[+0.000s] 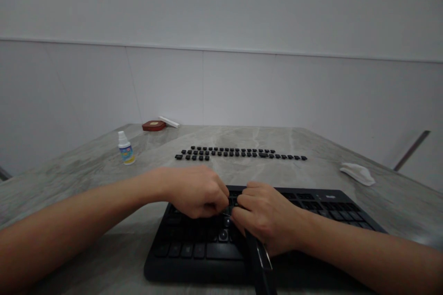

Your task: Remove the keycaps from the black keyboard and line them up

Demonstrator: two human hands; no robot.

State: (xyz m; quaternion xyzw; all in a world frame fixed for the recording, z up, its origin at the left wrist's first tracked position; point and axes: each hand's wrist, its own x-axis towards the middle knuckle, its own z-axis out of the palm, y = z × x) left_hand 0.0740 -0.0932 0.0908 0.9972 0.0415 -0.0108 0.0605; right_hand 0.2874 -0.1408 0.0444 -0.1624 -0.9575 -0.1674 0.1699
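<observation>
From where I stand, the black keyboard (194, 273) lies right under the person's hands, a broad plastic slab with rounded corners, its surface between dull and faintly glossy. A long smooth space bar (223, 251) and flat squarish keys line the near edge; just above, small round sockets (223, 235) show shiny and domed.

The right hand (265, 216) is curled over the keyboard, its grip clamped on a slim black tool (259, 262) whose straight, hard handle slants down towards the person, a bright metal strip along one side. The left hand (200, 192) is bent in beside it, fingers folded, their tips just by the right hand's; I can't tell whether its grip is pinching anything.

Beyond the keyboard, little blocky black keycaps (263, 155) stand in roughly three rows on the desk (318, 175), which has a grey, marble-like, streaky surface. Off to the left stands a white plastic bottle (126, 151) with a tapered top and a colourful label. Farther back, a reddish-brown case (152, 126) with rounded corners sits beside a narrow white bar (169, 122). At the right lies a soft, crumpled white cloth or tissue (358, 174).
</observation>
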